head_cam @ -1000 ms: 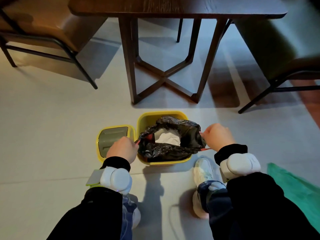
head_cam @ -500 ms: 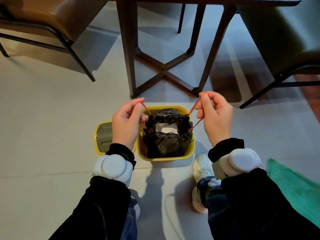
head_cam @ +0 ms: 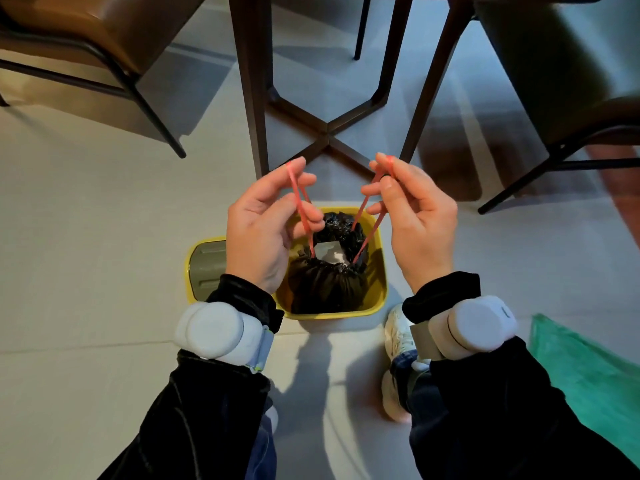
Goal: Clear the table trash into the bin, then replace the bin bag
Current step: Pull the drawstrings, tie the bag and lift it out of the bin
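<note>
Both hands are raised above the yellow bin, each pinching one loop of the red drawstring. The left hand closes thumb and forefinger on its loop, which passes over the forefinger tip and runs down and inward to the bag mouth. The right hand grips the second loop the same way; its two strands descend inward and meet the bag on the opposite side of the opening.

The black bin bag sits inside the bin, directly below and between the two grips. Its mouth is gathered into pleats but not fully closed: pale trash, probably crumpled paper, shows through the gap between the strands.

The bin lid, yellow-rimmed with a grey panel, lies on the floor just outside the left wrist, touching or nearly touching the bin wall. A green bag lies on the floor well outside the right forearm. The table legs stand beyond both grips.
</note>
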The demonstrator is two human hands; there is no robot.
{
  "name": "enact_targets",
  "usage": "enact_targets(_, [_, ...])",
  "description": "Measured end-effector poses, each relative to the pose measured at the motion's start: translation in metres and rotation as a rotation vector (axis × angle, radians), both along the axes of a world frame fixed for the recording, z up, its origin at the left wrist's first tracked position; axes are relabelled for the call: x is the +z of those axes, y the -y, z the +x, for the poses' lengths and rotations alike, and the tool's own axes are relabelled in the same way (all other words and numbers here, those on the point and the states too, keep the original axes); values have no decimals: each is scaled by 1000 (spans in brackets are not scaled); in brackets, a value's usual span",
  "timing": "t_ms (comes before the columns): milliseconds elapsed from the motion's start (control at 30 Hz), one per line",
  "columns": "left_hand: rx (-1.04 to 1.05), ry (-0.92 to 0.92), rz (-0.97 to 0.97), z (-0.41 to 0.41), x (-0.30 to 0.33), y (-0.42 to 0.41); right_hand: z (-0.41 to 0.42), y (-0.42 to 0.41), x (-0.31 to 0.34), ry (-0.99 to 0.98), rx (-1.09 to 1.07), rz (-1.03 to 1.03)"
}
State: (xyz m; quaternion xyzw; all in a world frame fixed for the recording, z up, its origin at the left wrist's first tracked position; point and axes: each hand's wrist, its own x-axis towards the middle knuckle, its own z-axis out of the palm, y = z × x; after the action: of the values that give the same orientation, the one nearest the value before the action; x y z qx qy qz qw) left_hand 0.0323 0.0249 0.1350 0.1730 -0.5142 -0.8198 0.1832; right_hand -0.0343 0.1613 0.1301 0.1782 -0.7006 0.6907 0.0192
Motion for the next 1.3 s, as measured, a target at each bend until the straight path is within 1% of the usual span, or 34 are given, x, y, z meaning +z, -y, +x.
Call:
enact_targets(67, [-66, -3, -26, -1, 3, -5, 0, 0, -1, 54, 51, 21])
enact_targets(133, [-138, -4, 16, -2, 7, -11, 0, 0, -3, 117, 145, 59])
enact_targets(200, [-180, 10, 71, -6, 14, -14, 0, 0, -4, 157, 285, 140])
enact_targets(267, [-179, 32, 59, -10, 21, -16, 0, 1, -4, 185, 459, 198])
enact_targets(333, [-176, 51, -77, -12, 26, -21, 0, 2, -4, 146, 538, 300])
enact_targets(433, [-133, 79, -458, -10, 27, -29, -5, 1, -3, 123, 561, 442])
enact_targets(467, [-100, 72, -552, -11, 26, -31, -5, 0, -3, 116, 573, 473])
enact_targets(500, [-70, 65, -596, -12, 24, -32, -6, -1, -2, 88, 556, 494])
enact_targets(567, [-13, 51, -600, -15, 19, -29, -7, 1, -5, 38, 418, 449])
enact_targets(633, [25, 75, -564, -20, 4, -22, -10, 0, -8, 64, 288, 332])
enact_targets(667, [-4, 124, -563, -21, -7, -17, -10, 0, -9, 87, 255, 273])
enact_targets(700, [-86, 191, -580, -21, -19, -13, -12, -1, -9, 109, 244, 228])
enact_targets(733, [-224, 256, -628, -20, -32, -10, -12, -2, -7, 126, 250, 197])
enact_targets(767, [-379, 299, -715, -19, -45, -8, -12, -3, -6, 138, 263, 167])
enact_targets(800, [-509, 317, -828, -18, -57, -8, -12, -3, -4, 151, 277, 132])
enact_targets(833, [-587, 316, -928, -16, -67, -10, -12, -3, -2, 159, 284, 102])
enact_targets(867, [-613, 306, -1000, -16, -74, -12, -11, -4, 0, 164, 284, 78])
enact_targets(933, [-532, 257, -1075, -21, -84, -15, -12, -6, 5, 176, 276, 30])
enact_targets(1000, [-389, 236, -1045, -25, -89, -14, -13, -9, 9, 178, 270, -1])
enact_targets(1033, [-336, 252, -970, -27, -92, -12, -14, -11, 12, 169, 261, 8])
enact_targets(1067, [-296, 278, -868, -28, -94, -10, -16, -13, 14, 158, 245, 25])
enact_targets(1133, [-204, 317, -603, -31, -96, -10, -19, -16, 16, 158, 186, 56])
enact_targets(1167, [-158, 331, -464, -32, -97, -12, -21, -18, 16, 170, 135, 75])
enact_targets(1200, [-117, 350, -365, -34, -97, -14, -23, -20, 16, 170, 76, 101])
enact_targets(1233, [-88, 364, -335, -36, -97, -17, -25, -21, 16, 153, 25, 140])
enact_targets(1267, [-92, 385, -395, -37, -95, -19, -25, -21, 16, 113, -8, 190])
enact_targets(1300, [-128, 401, -511, -38, -95, -21, -25, -21, 17, 57, -16, 238])
